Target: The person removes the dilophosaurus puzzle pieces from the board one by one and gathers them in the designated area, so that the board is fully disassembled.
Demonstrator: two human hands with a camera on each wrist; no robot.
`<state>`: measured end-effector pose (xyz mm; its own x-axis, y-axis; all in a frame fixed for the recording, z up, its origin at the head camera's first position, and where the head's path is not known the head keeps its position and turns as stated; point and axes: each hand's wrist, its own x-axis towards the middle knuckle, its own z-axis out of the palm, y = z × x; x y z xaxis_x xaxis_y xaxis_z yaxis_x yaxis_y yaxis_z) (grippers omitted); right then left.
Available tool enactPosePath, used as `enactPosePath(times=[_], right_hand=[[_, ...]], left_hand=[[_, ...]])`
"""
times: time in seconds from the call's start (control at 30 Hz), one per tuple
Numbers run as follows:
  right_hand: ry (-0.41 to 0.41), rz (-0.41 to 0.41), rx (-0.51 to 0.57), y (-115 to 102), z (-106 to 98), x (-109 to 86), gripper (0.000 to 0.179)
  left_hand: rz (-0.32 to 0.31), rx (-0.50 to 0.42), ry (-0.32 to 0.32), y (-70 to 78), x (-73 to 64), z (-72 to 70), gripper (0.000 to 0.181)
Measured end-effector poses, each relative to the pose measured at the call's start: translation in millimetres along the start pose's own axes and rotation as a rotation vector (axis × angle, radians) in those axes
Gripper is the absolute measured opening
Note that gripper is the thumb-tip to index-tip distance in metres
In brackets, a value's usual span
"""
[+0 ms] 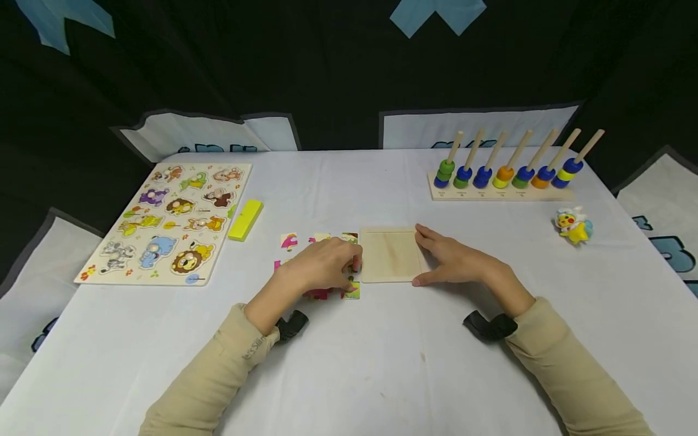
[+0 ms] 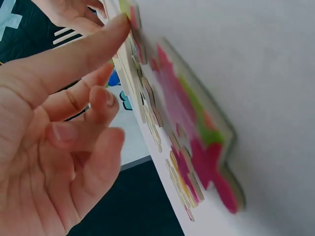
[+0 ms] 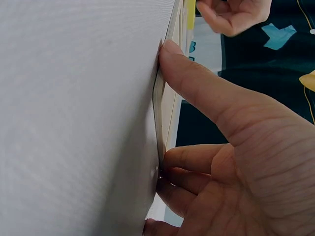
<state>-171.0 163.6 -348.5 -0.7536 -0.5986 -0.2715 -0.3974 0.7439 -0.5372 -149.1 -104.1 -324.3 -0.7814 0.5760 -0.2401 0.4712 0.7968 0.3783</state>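
In the head view my left hand (image 1: 322,264) is over a group of small flat jigsaw pieces (image 1: 289,241) with pink and green pictures. Its thumb touches a green and pink piece (image 1: 353,292) beside the board's near left corner; the other fingers bend loosely above the pieces and hide several. The left wrist view shows a pink piece (image 2: 192,118) lying close by, apart from the hand. A plain square wooden puzzle board (image 1: 389,255) lies flat right of the pieces. My right hand (image 1: 455,259) holds its right side, thumb at the near corner, fingers along the far part.
An animal puzzle board (image 1: 163,227) lies at the left, with a yellow block (image 1: 245,220) beside it. At the back right stands a peg stacker (image 1: 501,193) with coloured rings. A small toy figure (image 1: 574,226) lies in front of it.
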Motion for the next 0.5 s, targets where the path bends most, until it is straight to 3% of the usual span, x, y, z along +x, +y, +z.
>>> enactPosePath(times=[0.1, 0.27, 0.5], right_hand=[[-0.001, 0.003, 0.003, 0.6, -0.2, -0.3, 0.1], [-0.003, 0.005, -0.003, 1.0, -1.6, -0.7, 0.101], [-0.003, -0.003, -0.021, 1.4, -4.5, -0.2, 0.101]], left_hand=[[-0.01, -0.023, -0.038, -3.7, 0.7, -0.5, 0.019], [-0.022, -0.027, -0.077, -8.0, -1.3, -3.1, 0.022], [-0.078, 0.075, -0.027, -4.5, -4.1, -6.1, 0.023]])
